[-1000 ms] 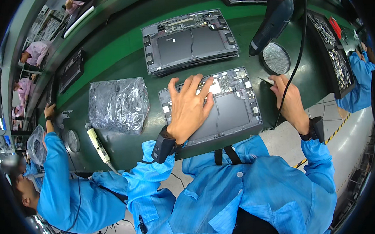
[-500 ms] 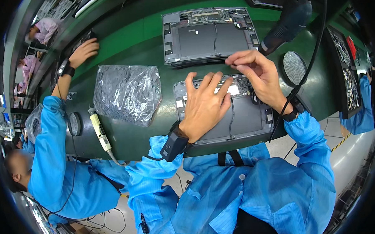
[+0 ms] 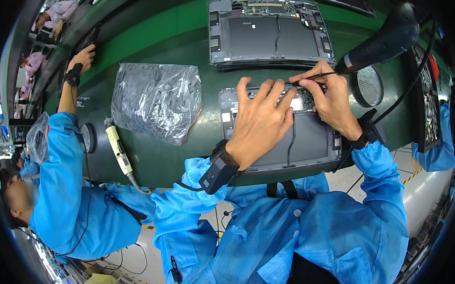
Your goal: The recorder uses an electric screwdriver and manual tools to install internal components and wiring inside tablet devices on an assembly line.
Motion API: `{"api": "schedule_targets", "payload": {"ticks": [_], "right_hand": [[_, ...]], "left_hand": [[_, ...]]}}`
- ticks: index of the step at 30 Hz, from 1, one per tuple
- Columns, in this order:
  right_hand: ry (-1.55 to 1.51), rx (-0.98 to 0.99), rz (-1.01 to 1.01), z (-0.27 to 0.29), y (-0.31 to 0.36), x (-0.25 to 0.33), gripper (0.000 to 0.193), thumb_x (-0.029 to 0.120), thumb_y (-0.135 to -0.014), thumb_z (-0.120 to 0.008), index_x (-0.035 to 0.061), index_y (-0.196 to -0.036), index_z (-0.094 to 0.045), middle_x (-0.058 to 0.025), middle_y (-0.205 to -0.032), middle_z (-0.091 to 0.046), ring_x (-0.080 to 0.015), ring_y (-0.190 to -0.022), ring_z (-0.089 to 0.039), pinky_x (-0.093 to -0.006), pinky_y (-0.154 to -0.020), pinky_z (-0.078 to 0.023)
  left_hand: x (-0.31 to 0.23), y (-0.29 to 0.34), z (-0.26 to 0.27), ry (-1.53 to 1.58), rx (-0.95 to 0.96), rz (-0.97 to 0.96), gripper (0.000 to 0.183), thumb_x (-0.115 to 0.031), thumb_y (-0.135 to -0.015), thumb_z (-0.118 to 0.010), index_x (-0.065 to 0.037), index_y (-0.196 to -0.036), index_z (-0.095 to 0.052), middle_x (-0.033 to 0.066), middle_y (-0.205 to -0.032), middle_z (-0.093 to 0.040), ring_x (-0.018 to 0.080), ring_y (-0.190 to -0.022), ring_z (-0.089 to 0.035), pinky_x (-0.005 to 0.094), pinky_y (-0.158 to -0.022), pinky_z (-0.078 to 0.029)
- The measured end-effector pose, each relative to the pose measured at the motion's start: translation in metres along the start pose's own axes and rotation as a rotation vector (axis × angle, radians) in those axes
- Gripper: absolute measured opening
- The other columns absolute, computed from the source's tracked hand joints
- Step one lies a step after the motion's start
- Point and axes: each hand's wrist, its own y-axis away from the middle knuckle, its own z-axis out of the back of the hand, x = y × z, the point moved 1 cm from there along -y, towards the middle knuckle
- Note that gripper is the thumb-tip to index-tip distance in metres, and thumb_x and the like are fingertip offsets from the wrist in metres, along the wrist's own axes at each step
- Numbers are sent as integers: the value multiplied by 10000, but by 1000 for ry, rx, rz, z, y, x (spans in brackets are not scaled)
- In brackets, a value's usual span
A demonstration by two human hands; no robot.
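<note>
An opened laptop base (image 3: 311, 143), with its inner board, cable and dark battery panel showing, lies at the table's near edge. My left hand (image 3: 264, 122) rests on its left part with fingers spread over the upper board. Pinched between the thumb and fingers of my right hand (image 3: 335, 99) is a thin black tool (image 3: 313, 78), tweezers-like, lying almost level above the base's far edge. Its tip is close to my left fingertips; whether it touches the board I cannot tell. Behind it sits a stack of similar laptop bases (image 3: 253, 37).
A clear plastic bag of dark parts (image 3: 154, 99) and a pale electric screwdriver (image 3: 119, 152) lie to the left. At right are a dark corded handheld device (image 3: 385, 38), a round dish (image 3: 370, 86) and a black parts tray (image 3: 429, 105). A co-worker's arm (image 3: 64, 131) reaches in at left.
The thin black tool now shows plainly in my right fingers, which have come down closer to the base's far edge. My left hand stays on the base. The view has shifted slightly.
</note>
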Motion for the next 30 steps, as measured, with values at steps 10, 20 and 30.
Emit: {"api": "schedule_targets", "payload": {"ticks": [10,20,30], "right_hand": [[4,-11,13,-3,0,0,82,-45,-1037,-643,-110,-1033,-693,-171,-1020,-797,-259,-985,-818,-347,-879,-637],[81,12,42,-4,-1,2,79,-82,-1021,-632,-122,-1028,-699,-178,-1019,-776,-287,-973,-821,-352,-858,-643],[206,-73,206,12,17,23,87,-81,-971,-706,-84,-1055,-728,-172,-1040,-784,-290,-934,-807,-344,-830,-629]], "left_hand": [[0,1,1,8,-10,-8,437,-191,-931,-768,-85,-1351,-716,106,-1322,-643,267,-1221,-637,661,-1098,-351],[2,2,-4,15,-12,1,416,-192,-932,-766,-77,-1331,-731,109,-1309,-649,261,-1223,-634,659,-1115,-347],[4,1,0,0,-20,-13,416,-209,-928,-777,-78,-1321,-744,119,-1322,-658,278,-1253,-636,672,-1123,-338]]}}
